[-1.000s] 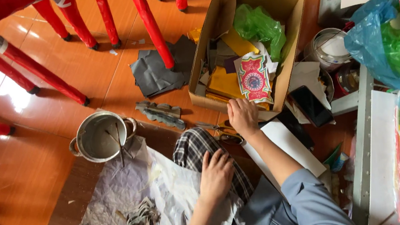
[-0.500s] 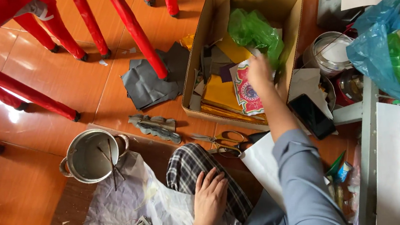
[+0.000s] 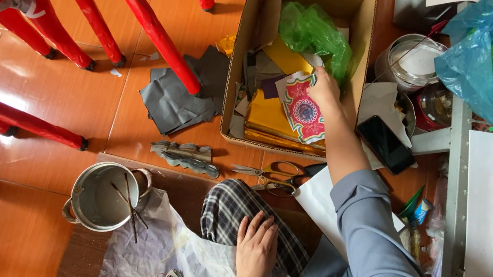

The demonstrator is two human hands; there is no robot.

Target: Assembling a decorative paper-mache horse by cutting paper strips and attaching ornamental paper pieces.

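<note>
Cardboard box [image 3: 360,1], gold sheets [image 3: 268,118], green bag [image 3: 308,30]

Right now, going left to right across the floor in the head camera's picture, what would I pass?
Metal pot → dark grey paper sheets → cardboard box, where the right hand reaches in → black phone → blue plastic bag.

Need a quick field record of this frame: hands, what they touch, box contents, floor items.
right hand: reaching into the cardboard box, fingers on the red patterned paper
left hand: resting flat on the plaid-covered knee
box contents: green plastic bag, yellow paper sheets
floor: metal pot with sticks in it, scissors, dark grey paper sheets, black phone
left of box: red chair legs
</note>
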